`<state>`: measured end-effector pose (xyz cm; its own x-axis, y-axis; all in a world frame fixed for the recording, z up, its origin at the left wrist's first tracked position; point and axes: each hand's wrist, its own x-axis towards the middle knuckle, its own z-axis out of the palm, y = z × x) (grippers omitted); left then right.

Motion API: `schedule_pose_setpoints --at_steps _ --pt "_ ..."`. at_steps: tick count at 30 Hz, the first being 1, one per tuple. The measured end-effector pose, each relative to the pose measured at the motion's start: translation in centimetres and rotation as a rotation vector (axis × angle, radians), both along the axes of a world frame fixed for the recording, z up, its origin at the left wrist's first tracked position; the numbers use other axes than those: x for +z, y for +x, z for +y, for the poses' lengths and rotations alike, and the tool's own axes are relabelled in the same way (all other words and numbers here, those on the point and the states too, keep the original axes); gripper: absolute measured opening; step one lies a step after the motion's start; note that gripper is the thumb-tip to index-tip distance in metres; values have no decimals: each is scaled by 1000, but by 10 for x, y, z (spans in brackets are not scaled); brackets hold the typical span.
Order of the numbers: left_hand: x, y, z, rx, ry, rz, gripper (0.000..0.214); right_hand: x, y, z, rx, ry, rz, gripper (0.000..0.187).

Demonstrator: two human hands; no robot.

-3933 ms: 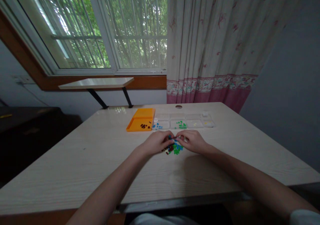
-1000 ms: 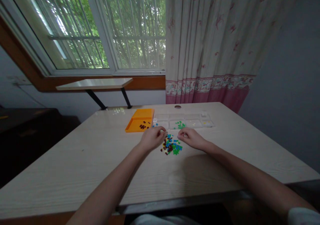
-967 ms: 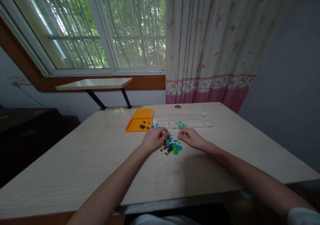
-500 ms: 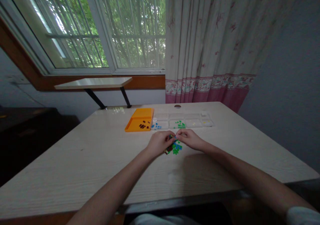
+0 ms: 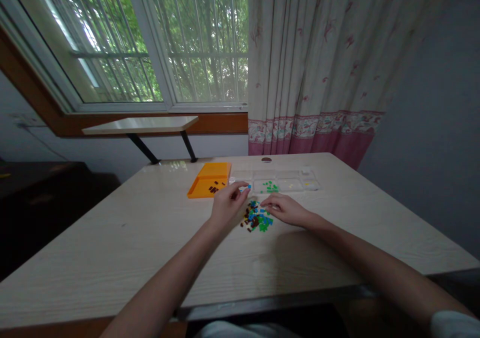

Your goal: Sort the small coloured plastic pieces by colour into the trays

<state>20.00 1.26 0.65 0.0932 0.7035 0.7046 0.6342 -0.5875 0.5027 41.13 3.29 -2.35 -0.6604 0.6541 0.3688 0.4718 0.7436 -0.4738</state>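
Left hand [image 5: 226,202] shifted off pile [image 5: 255,221] — pinching blue piece [image 5: 249,186]; right hand [image 5: 287,209] — loosely apart.

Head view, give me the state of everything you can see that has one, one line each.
Left hand, pinching a blue piece
Right hand, curled at the pile's edge; grip unclear
Pile, loose, mixed colours
Orange box, open, brown pieces inside
Clear tray, open, green pieces in one front compartment
Curtain, hanging, drawn to the right
Window, can't tell if fully shut
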Motion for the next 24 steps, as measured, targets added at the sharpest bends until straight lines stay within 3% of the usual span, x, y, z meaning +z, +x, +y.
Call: schedule_pose_setpoints --at_steps 5,24 --pt "4 -2 0 41 127 -38 19 1 3 -2 38 50 -132 25" --pt "4 -2 -1 44 248 -35 13 0 2 -1 17 45 -147 21"
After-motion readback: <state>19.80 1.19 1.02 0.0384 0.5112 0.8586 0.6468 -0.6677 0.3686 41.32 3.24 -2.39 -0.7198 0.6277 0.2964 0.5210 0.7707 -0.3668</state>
